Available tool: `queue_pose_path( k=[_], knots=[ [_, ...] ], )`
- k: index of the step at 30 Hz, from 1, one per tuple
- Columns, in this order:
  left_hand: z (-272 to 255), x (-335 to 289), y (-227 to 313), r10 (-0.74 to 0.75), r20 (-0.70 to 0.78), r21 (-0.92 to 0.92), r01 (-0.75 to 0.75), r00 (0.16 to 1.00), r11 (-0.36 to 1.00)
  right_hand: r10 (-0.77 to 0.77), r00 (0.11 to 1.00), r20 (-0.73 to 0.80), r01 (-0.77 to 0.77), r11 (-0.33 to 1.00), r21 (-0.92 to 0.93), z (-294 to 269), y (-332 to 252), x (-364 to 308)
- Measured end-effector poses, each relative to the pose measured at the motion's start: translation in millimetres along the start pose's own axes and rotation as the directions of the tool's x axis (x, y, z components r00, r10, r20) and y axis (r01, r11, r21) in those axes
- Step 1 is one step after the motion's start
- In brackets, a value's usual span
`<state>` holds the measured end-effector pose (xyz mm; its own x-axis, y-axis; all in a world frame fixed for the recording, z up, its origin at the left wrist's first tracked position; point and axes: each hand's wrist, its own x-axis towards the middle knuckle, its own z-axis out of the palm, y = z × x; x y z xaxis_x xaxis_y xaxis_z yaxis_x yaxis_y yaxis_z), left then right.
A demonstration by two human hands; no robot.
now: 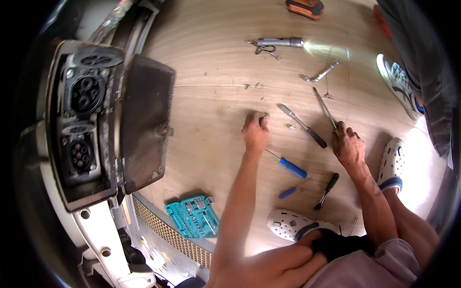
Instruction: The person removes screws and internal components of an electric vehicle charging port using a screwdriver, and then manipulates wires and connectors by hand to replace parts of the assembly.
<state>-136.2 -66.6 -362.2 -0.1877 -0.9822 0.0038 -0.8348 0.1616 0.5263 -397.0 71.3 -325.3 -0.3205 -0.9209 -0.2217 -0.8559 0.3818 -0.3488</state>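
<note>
The twin-socket electrical connector box, flap open, stands well left of the black-handled driver. The open teal socket-set case lies left of that driver, nearer the person. Right hand, just right of the driver, is closed around a long-shafted screwdriver. Left hand, left of the driver, has curled fingers; whether anything is held cannot be told.

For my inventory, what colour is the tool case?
The tool case is turquoise, clearest in the head view.

flashlt lit, upr ctr | teal tool case open, lwr L | sneaker upr R
</note>
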Motion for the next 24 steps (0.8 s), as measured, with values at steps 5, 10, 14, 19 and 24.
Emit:
queue_pose_path(
  k=[5, 10, 14, 19, 24],
  knots=[
    [-20, -32, -5, -0.242, 0.09, -0.276, 0.257, 0.966, 0.926, -0.038, 0.988, 0.151, 0.076, 0.965, -0.252, -3, -12, 19],
    [-97, -88, 41, -0.432, 0.115, -0.797, 0.343, 0.895, 0.497, -0.314, 0.947, 0.062, 0.111, 0.505, 0.856, -33, -112, 24],
    [-134, -124, 41, -0.436, 0.139, -0.99, 0.14, 0.889, -0.03, -0.691, 0.703, 0.171, 0.011, 0.251, 0.968, -53, -188, 7],
    [-158, -138, 52, -0.542, 0.091, -0.996, 0.088, 0.835, -0.031, -0.766, 0.61, 0.203, -0.017, 0.244, 0.97, -48, -228, -19],
    [-163, -150, 60, -0.634, 0.029, -0.986, 0.127, 0.773, 0.11, -0.677, 0.727, 0.118, 0.049, 0.222, 0.974, -27, -234, -39]
  ],
)
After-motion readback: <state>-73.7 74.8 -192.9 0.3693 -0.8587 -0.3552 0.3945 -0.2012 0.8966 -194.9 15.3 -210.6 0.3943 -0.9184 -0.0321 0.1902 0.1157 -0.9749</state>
